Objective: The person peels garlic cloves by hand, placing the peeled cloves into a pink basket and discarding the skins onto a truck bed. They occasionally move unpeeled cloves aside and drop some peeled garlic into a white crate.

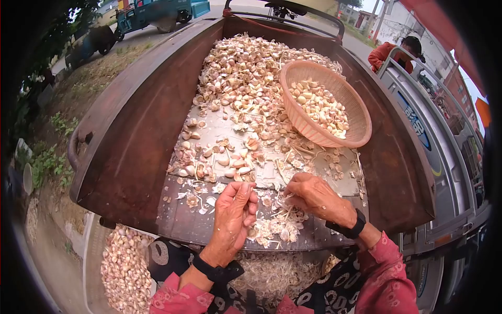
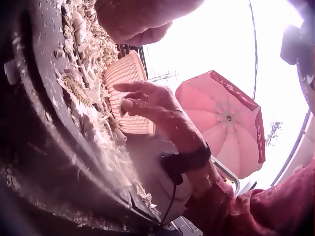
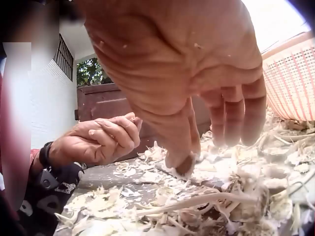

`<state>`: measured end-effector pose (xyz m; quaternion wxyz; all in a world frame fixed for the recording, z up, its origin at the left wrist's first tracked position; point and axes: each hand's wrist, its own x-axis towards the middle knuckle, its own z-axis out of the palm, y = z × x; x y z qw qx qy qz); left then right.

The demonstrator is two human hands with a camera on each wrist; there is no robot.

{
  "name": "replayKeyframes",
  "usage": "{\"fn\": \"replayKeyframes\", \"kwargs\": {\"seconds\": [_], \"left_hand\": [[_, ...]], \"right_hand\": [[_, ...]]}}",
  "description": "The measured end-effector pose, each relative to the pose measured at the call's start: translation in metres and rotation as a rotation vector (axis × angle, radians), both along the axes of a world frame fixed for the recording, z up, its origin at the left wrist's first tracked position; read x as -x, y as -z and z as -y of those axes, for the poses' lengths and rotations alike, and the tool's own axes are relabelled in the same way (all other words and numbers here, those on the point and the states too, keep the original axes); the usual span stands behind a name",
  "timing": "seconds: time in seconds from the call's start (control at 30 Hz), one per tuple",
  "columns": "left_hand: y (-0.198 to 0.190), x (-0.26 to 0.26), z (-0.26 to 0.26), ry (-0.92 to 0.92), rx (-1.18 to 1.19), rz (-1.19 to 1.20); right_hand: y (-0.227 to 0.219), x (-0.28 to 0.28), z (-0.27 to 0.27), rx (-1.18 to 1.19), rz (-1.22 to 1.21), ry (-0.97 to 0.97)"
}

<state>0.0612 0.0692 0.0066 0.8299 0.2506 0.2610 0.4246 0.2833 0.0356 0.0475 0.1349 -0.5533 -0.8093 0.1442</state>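
Observation:
My left hand (image 1: 233,217) is raised over the near edge of the metal cart bed, fingers curled and thumb against the index finger; I cannot tell whether something small sits between the fingertips. To its right, my right hand (image 1: 320,198) reaches palm down over a heap of papery garlic skins (image 1: 280,227). Its fingers point downward, loosely bent, and thumb and index finger stand apart in the left wrist view. Loose garlic cloves (image 1: 238,162) lie beyond both hands. A pink woven basket (image 1: 361,128) holding pale cloves (image 1: 319,104) stands farther back on the right.
A large heap of garlic (image 1: 246,68) fills the far cart bed between brown metal side walls (image 1: 141,131). Below left, a white crate (image 1: 94,261) holds more cloves. More skins (image 1: 277,272) lie beneath the near edge. A person in orange (image 1: 384,55) is beside a grey vehicle (image 1: 418,125).

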Motion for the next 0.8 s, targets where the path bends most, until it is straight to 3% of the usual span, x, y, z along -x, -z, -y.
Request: {"fn": "replayKeyframes", "kwargs": {"seconds": [0.03,0.1,0.2,0.4,0.57,0.63,0.7,0.77,0.8], "left_hand": [[0.001,0.005,-0.006,-0.062,0.011,0.002],[0.006,0.01,-0.013,-0.041,0.047,0.041],[0.009,0.011,-0.014,0.013,0.101,0.013],[0.005,0.019,-0.02,0.0,0.097,0.004],[0.004,0.02,-0.017,0.006,0.106,0.006],[0.005,0.023,-0.016,-0.001,0.105,0.003],[0.006,0.025,-0.013,-0.009,0.128,0.052],[0.004,0.026,-0.01,-0.043,0.148,0.068],[0.003,0.026,-0.009,-0.073,0.167,0.081]], "right_hand": [[-0.008,-0.002,-0.011,-0.244,0.035,-0.059],[-0.002,-0.007,-0.044,-0.196,-0.089,0.052],[0.031,-0.011,-0.086,-0.229,0.01,0.12],[0.046,-0.001,-0.086,-0.298,0.059,0.087],[0.008,-0.007,-0.06,-0.296,-0.052,0.106],[-0.022,-0.011,-0.057,-0.265,-0.232,0.222],[-0.055,-0.033,-0.067,-0.307,-0.213,0.319],[-0.074,-0.044,-0.078,-0.845,0.289,0.358],[-0.074,-0.044,-0.083,-0.828,0.267,0.365]]}}
